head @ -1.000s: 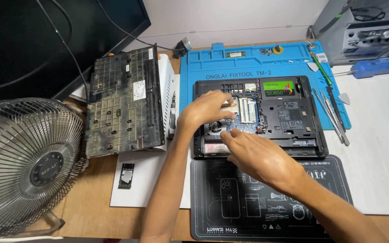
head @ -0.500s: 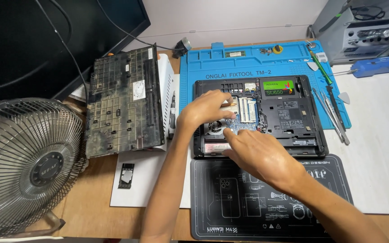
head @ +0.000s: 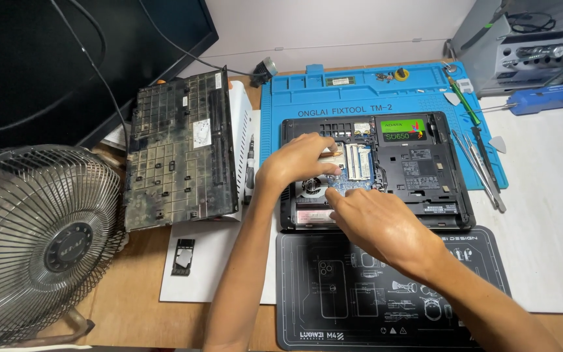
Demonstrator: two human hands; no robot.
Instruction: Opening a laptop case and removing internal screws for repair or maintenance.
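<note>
The opened laptop (head: 425, 176) lies bottom-up on the blue repair mat (head: 294, 104), its black shell bare, showing a round fan, copper heat pipe, memory slots and a drive with a green label. Your left hand (head: 298, 160) rests curled over the heat pipe near the fan; whether it pinches anything, you cannot tell. Your right hand (head: 376, 221) presses a pointed finger onto the board beside the fan, holding nothing visible. The removed bottom cover (head: 177, 153) lies to the left.
</note>
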